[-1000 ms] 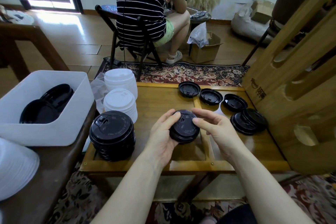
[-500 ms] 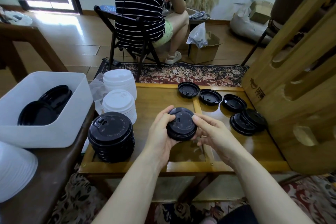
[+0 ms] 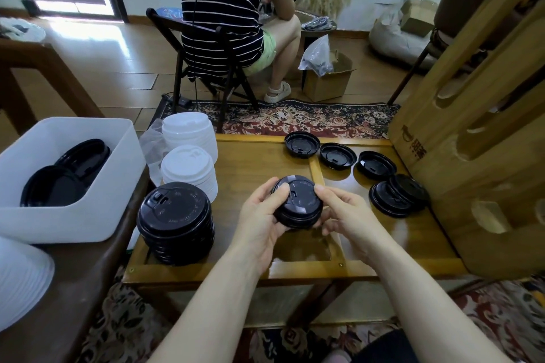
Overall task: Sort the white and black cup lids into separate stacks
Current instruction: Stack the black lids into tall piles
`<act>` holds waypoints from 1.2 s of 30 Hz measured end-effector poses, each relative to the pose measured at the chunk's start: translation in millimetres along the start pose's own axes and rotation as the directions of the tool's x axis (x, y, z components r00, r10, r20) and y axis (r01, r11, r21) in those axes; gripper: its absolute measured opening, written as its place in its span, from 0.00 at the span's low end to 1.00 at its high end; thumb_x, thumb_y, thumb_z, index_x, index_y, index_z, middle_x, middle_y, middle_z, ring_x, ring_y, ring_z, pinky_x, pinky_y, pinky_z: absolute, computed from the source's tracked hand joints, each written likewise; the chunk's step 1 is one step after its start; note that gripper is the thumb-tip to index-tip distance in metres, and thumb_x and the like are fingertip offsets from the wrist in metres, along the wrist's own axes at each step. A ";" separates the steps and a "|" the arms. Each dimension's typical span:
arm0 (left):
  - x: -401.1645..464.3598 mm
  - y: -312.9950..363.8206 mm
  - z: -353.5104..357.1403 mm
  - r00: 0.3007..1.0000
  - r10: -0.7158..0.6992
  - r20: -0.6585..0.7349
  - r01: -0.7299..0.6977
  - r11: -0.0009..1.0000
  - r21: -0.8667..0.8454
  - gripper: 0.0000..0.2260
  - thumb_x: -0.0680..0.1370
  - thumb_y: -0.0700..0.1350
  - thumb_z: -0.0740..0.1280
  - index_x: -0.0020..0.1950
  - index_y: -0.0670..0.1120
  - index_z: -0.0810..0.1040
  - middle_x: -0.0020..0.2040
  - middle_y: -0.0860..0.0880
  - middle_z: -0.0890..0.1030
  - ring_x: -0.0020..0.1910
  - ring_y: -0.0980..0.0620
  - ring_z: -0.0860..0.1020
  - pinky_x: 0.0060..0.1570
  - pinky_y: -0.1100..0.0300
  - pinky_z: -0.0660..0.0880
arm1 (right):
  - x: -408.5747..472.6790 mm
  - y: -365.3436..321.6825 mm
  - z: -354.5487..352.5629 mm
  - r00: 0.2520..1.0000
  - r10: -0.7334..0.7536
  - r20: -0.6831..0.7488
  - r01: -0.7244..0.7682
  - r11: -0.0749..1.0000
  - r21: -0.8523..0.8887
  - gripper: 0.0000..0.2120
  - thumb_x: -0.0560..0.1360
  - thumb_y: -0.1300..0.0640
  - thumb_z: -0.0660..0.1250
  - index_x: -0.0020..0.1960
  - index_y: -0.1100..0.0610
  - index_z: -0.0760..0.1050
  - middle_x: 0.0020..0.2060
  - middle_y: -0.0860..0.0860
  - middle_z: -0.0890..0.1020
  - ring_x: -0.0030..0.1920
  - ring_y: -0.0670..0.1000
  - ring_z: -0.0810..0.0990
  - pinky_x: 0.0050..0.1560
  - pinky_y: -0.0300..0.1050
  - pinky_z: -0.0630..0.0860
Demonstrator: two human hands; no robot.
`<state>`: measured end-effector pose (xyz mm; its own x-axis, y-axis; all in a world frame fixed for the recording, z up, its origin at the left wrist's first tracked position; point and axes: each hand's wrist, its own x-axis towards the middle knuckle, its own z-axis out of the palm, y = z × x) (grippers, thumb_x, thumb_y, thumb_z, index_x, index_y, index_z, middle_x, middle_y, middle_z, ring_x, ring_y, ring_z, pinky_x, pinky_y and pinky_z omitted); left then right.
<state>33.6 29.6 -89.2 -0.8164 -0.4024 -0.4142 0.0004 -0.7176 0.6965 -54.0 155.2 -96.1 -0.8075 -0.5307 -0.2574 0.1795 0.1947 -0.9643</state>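
Black stack (image 3: 176,222) stands at the table's (image 3: 253,162) left edge, white stacks (image 3: 188,168) just behind it. Left hand (image 3: 261,219) and right hand (image 3: 343,215) both grip a small pile of black lids (image 3: 298,203), now lifted and tilted versus a second ago; likely bound for the black stack. Loose black lids (image 3: 337,155) remain at right.

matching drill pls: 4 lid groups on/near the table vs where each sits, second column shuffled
Things:
1. tall black stack
2. white stacks
3. small black stack
4. three single black lids

Places:
A. held between the left hand and right hand
B. in a row, upside down, along the table's far edge
C. table's near left corner
D. far left of the table, behind the tall black stack

Pairs: 1-C, 2-D, 3-A, 4-B
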 end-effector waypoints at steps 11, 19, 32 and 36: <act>5.3 7.4 -3.4 1.000 0.003 -0.030 -0.006 0.995 -0.099 0.17 0.77 0.40 0.69 0.66 0.47 0.77 0.51 0.43 0.86 0.47 0.47 0.85 0.43 0.50 0.82 | 46.3 -4.6 -24.1 0.889 -0.386 -0.244 0.132 0.729 -0.672 0.20 0.79 0.48 0.65 0.67 0.55 0.74 0.56 0.50 0.78 0.60 0.51 0.73 0.60 0.47 0.71; 12.7 12.7 -2.6 1.000 -0.010 -0.022 0.007 0.992 -0.127 0.15 0.78 0.40 0.66 0.64 0.47 0.78 0.56 0.42 0.83 0.56 0.42 0.81 0.56 0.45 0.77 | 95.1 4.0 -32.6 0.866 -0.470 -0.169 -0.122 0.129 -0.984 0.16 0.77 0.51 0.64 0.63 0.53 0.75 0.61 0.53 0.75 0.67 0.57 0.65 0.61 0.54 0.62; 11.8 13.7 -4.8 0.999 -0.003 -0.041 0.000 0.996 -0.089 0.13 0.78 0.41 0.67 0.62 0.49 0.79 0.53 0.43 0.84 0.52 0.45 0.82 0.55 0.46 0.78 | 38.6 -28.9 -28.4 0.885 -0.217 -0.413 0.130 0.965 -0.229 0.04 0.78 0.56 0.66 0.48 0.55 0.78 0.41 0.48 0.81 0.45 0.48 0.78 0.47 0.42 0.73; 9.0 10.6 -3.5 0.998 0.005 -0.060 -0.010 0.997 -0.072 0.14 0.79 0.41 0.66 0.65 0.48 0.77 0.54 0.43 0.83 0.51 0.46 0.81 0.53 0.47 0.78 | 14.7 -28.3 -28.1 0.952 0.066 -0.299 0.032 0.949 0.313 0.05 0.80 0.57 0.63 0.51 0.57 0.77 0.39 0.52 0.79 0.36 0.48 0.74 0.35 0.42 0.65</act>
<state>28.3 16.4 -87.6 -0.7800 -0.4399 -0.4451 0.0500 -0.7527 0.6564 -86.7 165.1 -70.9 -0.9249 -0.2456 -0.2902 0.3200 -0.0904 -0.9431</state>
